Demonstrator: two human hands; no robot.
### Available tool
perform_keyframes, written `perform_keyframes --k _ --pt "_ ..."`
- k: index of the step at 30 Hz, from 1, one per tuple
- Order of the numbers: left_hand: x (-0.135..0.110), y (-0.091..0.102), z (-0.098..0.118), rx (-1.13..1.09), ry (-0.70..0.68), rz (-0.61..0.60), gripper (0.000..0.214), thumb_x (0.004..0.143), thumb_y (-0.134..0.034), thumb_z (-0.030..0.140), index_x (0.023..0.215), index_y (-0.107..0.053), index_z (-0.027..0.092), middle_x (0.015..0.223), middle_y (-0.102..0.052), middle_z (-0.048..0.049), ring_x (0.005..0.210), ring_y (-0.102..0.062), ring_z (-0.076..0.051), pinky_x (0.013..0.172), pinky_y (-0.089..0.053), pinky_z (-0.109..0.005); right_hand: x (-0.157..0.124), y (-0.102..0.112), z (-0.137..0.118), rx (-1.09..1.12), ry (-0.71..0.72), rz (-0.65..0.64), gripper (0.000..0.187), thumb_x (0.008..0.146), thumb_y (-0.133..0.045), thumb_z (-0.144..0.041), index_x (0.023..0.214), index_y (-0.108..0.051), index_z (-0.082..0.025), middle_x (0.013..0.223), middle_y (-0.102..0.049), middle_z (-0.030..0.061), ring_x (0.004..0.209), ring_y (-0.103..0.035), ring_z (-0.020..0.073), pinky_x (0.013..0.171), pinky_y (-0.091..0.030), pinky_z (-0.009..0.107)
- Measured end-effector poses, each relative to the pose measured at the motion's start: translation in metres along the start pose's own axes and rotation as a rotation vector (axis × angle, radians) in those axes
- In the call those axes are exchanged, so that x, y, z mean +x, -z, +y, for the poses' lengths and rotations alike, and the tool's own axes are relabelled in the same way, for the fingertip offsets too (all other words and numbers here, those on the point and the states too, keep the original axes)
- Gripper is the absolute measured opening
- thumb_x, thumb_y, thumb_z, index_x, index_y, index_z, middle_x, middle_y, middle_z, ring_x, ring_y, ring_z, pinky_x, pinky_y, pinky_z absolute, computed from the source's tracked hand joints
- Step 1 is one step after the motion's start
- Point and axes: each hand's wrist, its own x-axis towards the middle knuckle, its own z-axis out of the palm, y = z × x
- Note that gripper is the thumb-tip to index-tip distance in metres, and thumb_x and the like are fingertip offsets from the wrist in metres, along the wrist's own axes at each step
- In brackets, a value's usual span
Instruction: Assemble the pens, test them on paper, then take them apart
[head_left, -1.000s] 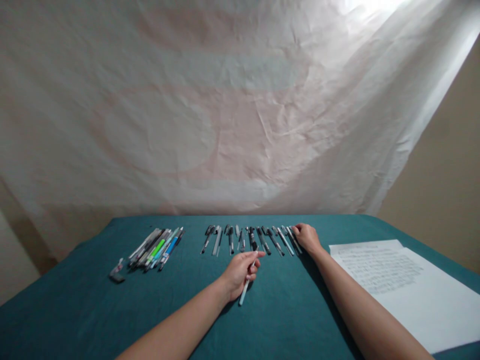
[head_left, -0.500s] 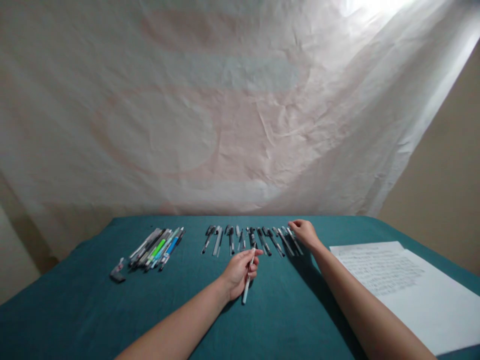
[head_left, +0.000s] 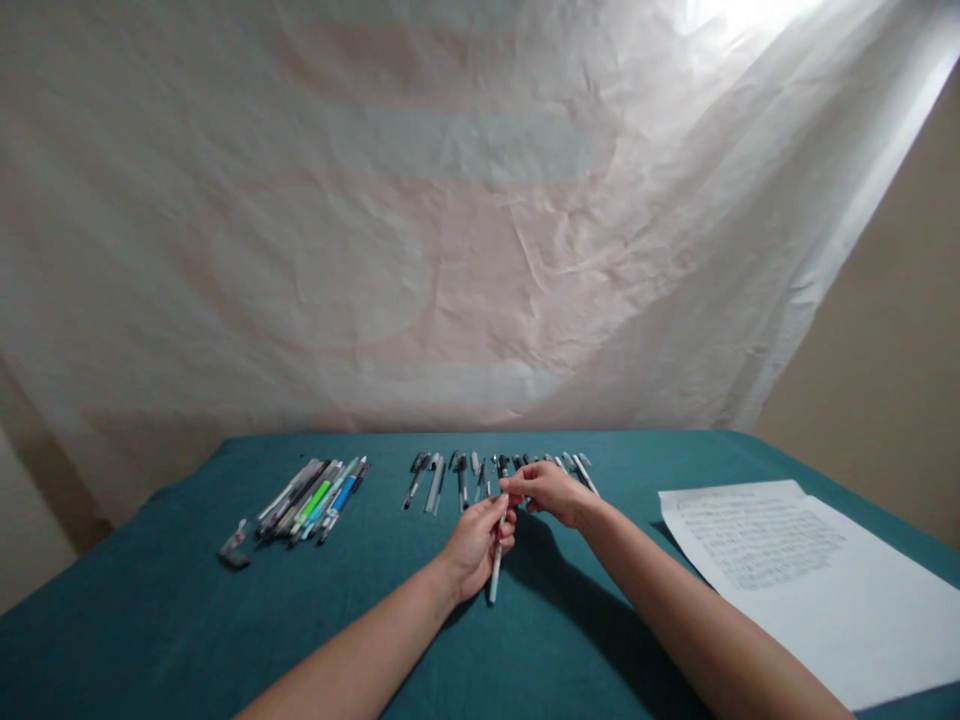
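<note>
My left hand is closed around a slim white pen, whose lower end sticks out below the fingers. At its upper end my right hand pinches with thumb and forefinger, close against the left fingertips. The very tip of the pen is hidden by the fingers. Just beyond both hands lies a row of pens with separate caps, among them a dark pen and a clear one. A small loose cap rests at the row's right end. My right hand covers part of the row.
A bundle of pens lies on the left of the green cloth, with a small clear-and-dark object beside it. Sheets of paper with handwriting lie at the right. A pale sheet hangs behind the table.
My right hand has come left from the row's right end to the upper end of the pen. A small cap now shows where it was. My left hand has hardly moved.
</note>
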Motion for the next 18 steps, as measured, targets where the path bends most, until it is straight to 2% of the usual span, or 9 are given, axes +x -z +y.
perform_keyframes --k 3,6,11,15,18 --pt "0.0008 0.0003 -0.0008 0.015 -0.007 0.038 0.019 0.074 -0.057 0.027 0.081 -0.049 0.011 0.067 -0.045 0.0012 0.047 -0.038 0.000 0.041 -0.029 -0.011 0.0022 0.0025 0.0011 -0.003 0.019 0.062 0.035 0.057 -0.066 -0.045 0.060 -0.055 -0.011 0.050 -0.047 -0.0035 0.042 -0.036 0.0031 0.040 -0.026 0.017" --pt "0.0008 0.0000 -0.0017 0.022 -0.006 0.045 0.018 0.074 -0.057 0.027 0.077 -0.048 0.012 0.066 -0.046 0.0012 0.047 -0.038 0.000 0.040 -0.028 -0.010 0.0030 0.0058 0.0012 0.014 0.021 0.067 0.036 0.056 -0.067 -0.044 0.059 -0.056 -0.010 0.047 -0.044 -0.0043 0.042 -0.035 0.0030 0.040 -0.025 0.017" --pt "-0.0009 -0.0017 -0.0010 -0.007 0.023 0.006 0.020 0.076 -0.053 0.031 0.081 -0.050 0.011 0.066 -0.048 -0.0001 0.046 -0.039 -0.001 0.041 -0.031 -0.011 0.0016 0.0090 0.0001 0.128 -0.008 -0.011 0.034 0.056 -0.069 -0.040 0.068 -0.061 -0.010 0.055 -0.050 -0.0021 0.048 -0.040 0.0041 0.044 -0.028 0.017" --pt "-0.0013 -0.0024 0.0003 -0.038 0.027 0.011 0.020 0.078 -0.051 0.029 0.084 -0.052 0.011 0.066 -0.048 -0.0008 0.046 -0.040 -0.001 0.042 -0.031 -0.011 -0.0011 0.0085 -0.0016 0.214 -0.030 -0.135 0.035 0.061 -0.066 -0.040 0.081 -0.062 -0.011 0.064 -0.055 0.0007 0.055 -0.046 0.0054 0.048 -0.032 0.017" --pt "-0.0014 -0.0030 0.0010 -0.042 0.025 0.004 0.019 0.078 -0.052 0.027 0.087 -0.053 0.010 0.067 -0.048 -0.0011 0.046 -0.039 0.000 0.042 -0.030 -0.011 -0.0009 0.0045 -0.0003 0.205 -0.035 -0.138 0.035 0.063 -0.063 -0.044 0.076 -0.060 -0.012 0.063 -0.055 0.0004 0.055 -0.048 0.0058 0.049 -0.034 0.017"
